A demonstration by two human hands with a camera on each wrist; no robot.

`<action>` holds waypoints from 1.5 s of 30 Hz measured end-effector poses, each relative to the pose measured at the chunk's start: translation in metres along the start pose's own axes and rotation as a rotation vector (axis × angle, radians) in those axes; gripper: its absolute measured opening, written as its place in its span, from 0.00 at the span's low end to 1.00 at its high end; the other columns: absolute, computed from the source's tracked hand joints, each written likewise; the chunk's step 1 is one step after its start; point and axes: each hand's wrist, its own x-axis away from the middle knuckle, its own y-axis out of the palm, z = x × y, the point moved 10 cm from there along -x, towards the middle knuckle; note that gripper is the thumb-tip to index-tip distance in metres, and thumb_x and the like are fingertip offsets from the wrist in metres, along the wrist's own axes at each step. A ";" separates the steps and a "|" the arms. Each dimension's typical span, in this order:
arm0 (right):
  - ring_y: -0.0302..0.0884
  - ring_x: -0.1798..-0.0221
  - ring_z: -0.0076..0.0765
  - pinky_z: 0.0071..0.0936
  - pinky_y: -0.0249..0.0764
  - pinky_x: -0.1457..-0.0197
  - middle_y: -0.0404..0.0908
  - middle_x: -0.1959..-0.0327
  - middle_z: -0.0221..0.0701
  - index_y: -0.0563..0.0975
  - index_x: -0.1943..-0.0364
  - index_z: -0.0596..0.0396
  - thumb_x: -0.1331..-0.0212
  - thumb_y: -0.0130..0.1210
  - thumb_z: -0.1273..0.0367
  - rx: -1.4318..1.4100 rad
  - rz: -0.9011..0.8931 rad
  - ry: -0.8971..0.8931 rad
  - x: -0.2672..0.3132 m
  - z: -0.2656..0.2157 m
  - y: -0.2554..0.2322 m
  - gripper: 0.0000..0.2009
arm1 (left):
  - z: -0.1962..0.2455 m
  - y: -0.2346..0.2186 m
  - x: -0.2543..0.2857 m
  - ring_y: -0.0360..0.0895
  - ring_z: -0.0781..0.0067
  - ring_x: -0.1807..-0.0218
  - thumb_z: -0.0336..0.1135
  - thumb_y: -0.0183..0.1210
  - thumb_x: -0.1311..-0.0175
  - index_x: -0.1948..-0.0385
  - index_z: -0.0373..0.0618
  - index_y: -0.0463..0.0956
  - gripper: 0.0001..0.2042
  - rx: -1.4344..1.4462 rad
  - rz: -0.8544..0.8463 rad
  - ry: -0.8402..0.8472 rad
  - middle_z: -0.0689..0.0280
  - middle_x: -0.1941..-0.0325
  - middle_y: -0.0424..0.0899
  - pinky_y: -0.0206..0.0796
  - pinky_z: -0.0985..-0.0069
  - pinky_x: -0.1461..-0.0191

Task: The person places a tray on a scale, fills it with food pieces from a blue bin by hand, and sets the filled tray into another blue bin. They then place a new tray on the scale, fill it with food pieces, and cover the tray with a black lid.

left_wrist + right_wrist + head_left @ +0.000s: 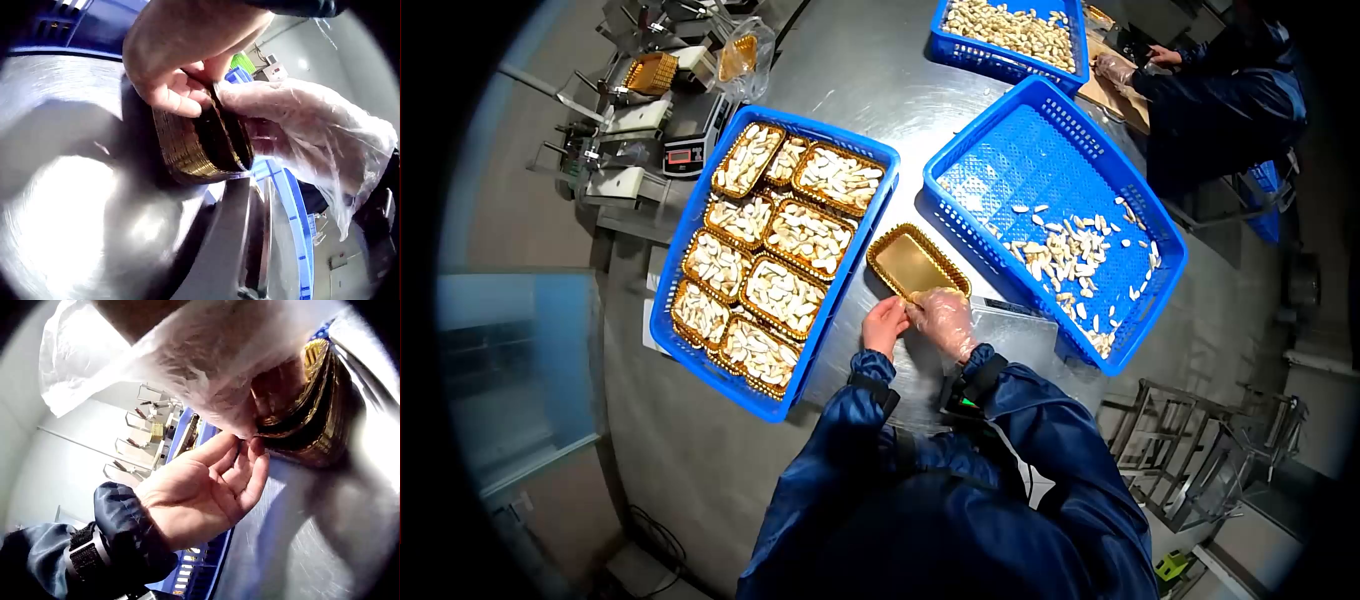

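Observation:
A stack of empty gold trays (912, 258) stands between two blue crates; its upper trays are fanned apart at the near edge in the left wrist view (203, 144). My bare left hand (884, 325) pinches the near rim at its left corner, fingertips curled against the trays. Beside it, my right hand (945, 320), in a clear plastic glove, grips the same near edge, thumb and fingers around the rim. Both hands nearly touch in the right wrist view, the gloved one (212, 369) above the bare one (203, 487).
At left, a blue crate (662, 300) holds several gold trays filled with pale pieces. The right crate (1170, 290) has loose pieces at its near end. Behind are another filled crate (1000, 62) and a scale (688, 157); another person (1230, 100) works at back right.

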 end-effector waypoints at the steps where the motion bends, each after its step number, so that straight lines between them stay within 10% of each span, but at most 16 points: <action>1: 0.80 0.66 0.53 0.47 0.74 0.61 0.81 0.73 0.42 0.82 0.72 0.55 0.43 0.58 0.61 -0.023 0.001 -0.021 -0.001 0.000 -0.005 0.11 | 0.002 0.001 -0.003 0.79 0.82 0.65 0.36 0.61 0.33 0.51 0.40 0.77 0.14 -0.029 -0.005 0.014 0.69 0.62 0.83 0.74 0.84 0.61; 27: 0.78 0.70 0.52 0.47 0.73 0.66 0.79 0.76 0.40 0.76 0.76 0.52 0.47 0.55 0.68 0.149 0.111 -0.004 -0.009 -0.001 -0.046 0.05 | 0.017 0.011 -0.005 0.78 0.83 0.68 0.33 0.66 0.40 0.59 0.42 0.81 0.10 -0.193 0.060 0.093 0.70 0.67 0.83 0.69 0.84 0.67; 30: 0.77 0.71 0.51 0.45 0.70 0.68 0.77 0.76 0.38 0.75 0.76 0.51 0.48 0.56 0.72 0.113 0.349 0.063 -0.003 0.009 -0.088 0.03 | 0.019 -0.008 -0.023 0.77 0.76 0.65 0.30 0.66 0.43 0.58 0.39 0.75 0.13 -0.345 0.136 0.464 0.66 0.64 0.81 0.71 0.80 0.61; 33: 0.75 0.73 0.48 0.44 0.69 0.70 0.76 0.77 0.35 0.76 0.71 0.49 0.44 0.60 0.68 0.159 0.655 -0.086 0.022 0.002 -0.149 0.05 | 0.021 -0.012 -0.020 0.79 0.69 0.58 0.36 0.59 0.33 0.52 0.36 0.72 0.15 -0.274 0.082 0.411 0.59 0.55 0.80 0.72 0.76 0.54; 38: 0.77 0.69 0.42 0.37 0.73 0.68 0.77 0.72 0.32 0.77 0.56 0.51 0.49 0.61 0.71 0.263 0.418 -0.390 0.108 -0.002 -0.151 0.14 | 0.050 0.049 0.041 0.79 0.75 0.57 0.62 0.36 0.26 0.43 0.41 0.67 0.31 -0.032 -0.199 0.032 0.62 0.54 0.80 0.74 0.78 0.62; 45: 0.79 0.56 0.41 0.37 0.75 0.52 0.80 0.60 0.34 0.76 0.53 0.49 0.41 0.56 0.67 0.240 -0.095 -0.224 0.183 0.067 -0.086 0.12 | -0.037 0.062 0.064 0.79 0.80 0.65 0.29 0.62 0.37 0.48 0.40 0.70 0.17 -0.444 -0.355 0.050 0.65 0.61 0.81 0.75 0.81 0.70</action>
